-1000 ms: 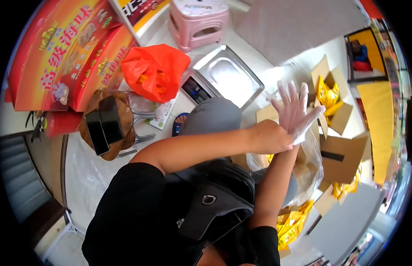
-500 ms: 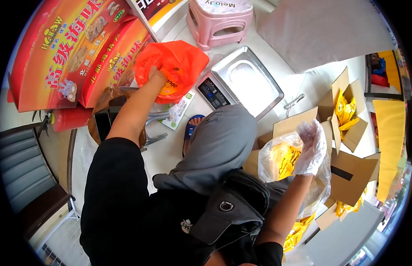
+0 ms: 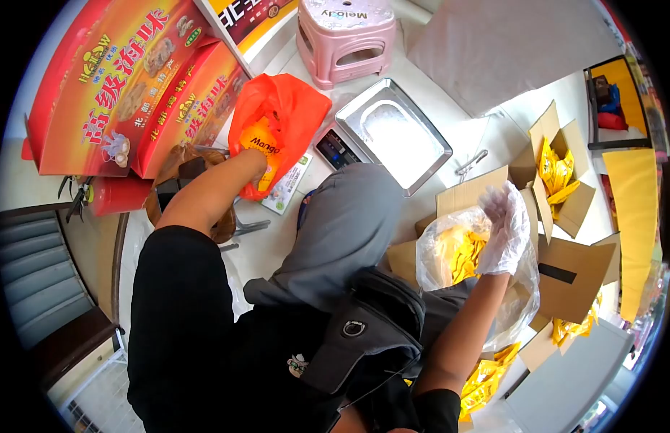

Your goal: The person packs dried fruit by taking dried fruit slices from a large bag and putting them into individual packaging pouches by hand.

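A red plastic bag (image 3: 306, 108) stands mouth toward me, with a yellow packet printed "Mango" (image 3: 257, 138) showing in its opening. My left hand (image 3: 258, 167) is bare and reaches into the bag at the near end of that packet. Its fingers are hidden, so whether they grip the packet cannot be seen. My right hand (image 3: 505, 227), in a clear plastic glove, is held up with its fingers stretched out and nothing in them. Beside and below it is a clear plastic bag (image 3: 437, 242) holding several small yellow packets (image 3: 465, 263).
A metal-topped weighing scale (image 3: 393, 137) sits on the floor near a pink stool (image 3: 346, 43). Open cardboard boxes (image 3: 576, 278) with yellow bags (image 3: 556, 169) stand on the right. Red printed cartons (image 3: 97, 94) lean at the left.
My left hand has drawn back toward me and lower at the red bag, whose mouth now shows more of the yellow packet. My right hand's fingers have spread slightly; the view has shifted a little.
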`<state>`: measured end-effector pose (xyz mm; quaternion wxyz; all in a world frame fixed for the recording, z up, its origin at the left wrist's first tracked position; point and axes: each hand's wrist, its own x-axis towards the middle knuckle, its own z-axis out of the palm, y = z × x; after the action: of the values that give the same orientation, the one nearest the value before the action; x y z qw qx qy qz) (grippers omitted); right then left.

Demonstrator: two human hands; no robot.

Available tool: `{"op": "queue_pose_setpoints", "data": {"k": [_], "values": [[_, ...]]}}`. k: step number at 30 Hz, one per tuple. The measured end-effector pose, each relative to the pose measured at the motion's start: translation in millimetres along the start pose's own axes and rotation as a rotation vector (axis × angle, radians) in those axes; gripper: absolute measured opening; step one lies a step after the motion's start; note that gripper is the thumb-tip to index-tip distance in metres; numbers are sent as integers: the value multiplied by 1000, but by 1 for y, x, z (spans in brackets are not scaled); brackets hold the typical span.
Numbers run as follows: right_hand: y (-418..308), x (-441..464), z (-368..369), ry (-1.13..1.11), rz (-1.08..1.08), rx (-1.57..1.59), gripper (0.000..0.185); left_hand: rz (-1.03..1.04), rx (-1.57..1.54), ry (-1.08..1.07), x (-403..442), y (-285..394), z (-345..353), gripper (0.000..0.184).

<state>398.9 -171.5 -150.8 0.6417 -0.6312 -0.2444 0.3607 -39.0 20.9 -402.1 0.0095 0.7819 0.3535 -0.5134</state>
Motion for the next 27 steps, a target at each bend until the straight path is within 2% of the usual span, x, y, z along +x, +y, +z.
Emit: {"op": "queue_pose_setpoints", "data": {"k": [6, 8, 9, 10, 12, 14, 16, 17, 18, 19, 21, 22, 23, 25, 27], "values": [[-7, -2, -7, -4, -17, -10, 28, 297, 326, -113, -60, -5, -24, 36], [-9, -2, -8, -22, -44, 1, 27, 304, 252, -69, -77, -7, -26, 32], [-11, -2, -8, -22, -50, 11, 27, 241, 41, 47, -78, -8, -23, 26], [-14, -5, -7, -27, -65, 20, 27, 235, 51, 46, -82, -14, -24, 26], [-18, -9, -6, -37, -81, 33, 26, -33, -86, 398, -90, -36, -31, 17], [-21, -11, -4, -76, -78, 63, 26, -131, -198, 607, -124, -74, -60, 10], [-24, -16, 3, -105, -66, 74, 26, -133, -375, 702, -163, -112, -90, 8], [-25, -17, 7, -135, -53, 73, 26, -147, -361, 852, -179, -127, -100, 7], [-22, -16, 10, -165, -42, 94, 27, -141, -361, 905, -203, -138, -119, 9], [-20, -17, 15, -191, -47, 106, 26, -154, -286, 1088, -224, -144, -133, 11], [-13, -21, 25, -277, -46, 102, 27, -25, -544, 1220, -277, -138, -182, 14], [-13, -22, 29, -370, 20, 78, 34, 73, -729, 1301, -303, -123, -205, 14], [-12, -23, 34, -459, 86, 52, 44, 89, -718, 1312, -316, -115, -222, 14], [21, -23, 48, -518, -16, 112, 74, 410, -991, 1662, -329, -100, -255, 19], [22, -33, 60, -525, -70, 200, 96, 687, -1304, 1712, -335, -76, -285, 18]]}}
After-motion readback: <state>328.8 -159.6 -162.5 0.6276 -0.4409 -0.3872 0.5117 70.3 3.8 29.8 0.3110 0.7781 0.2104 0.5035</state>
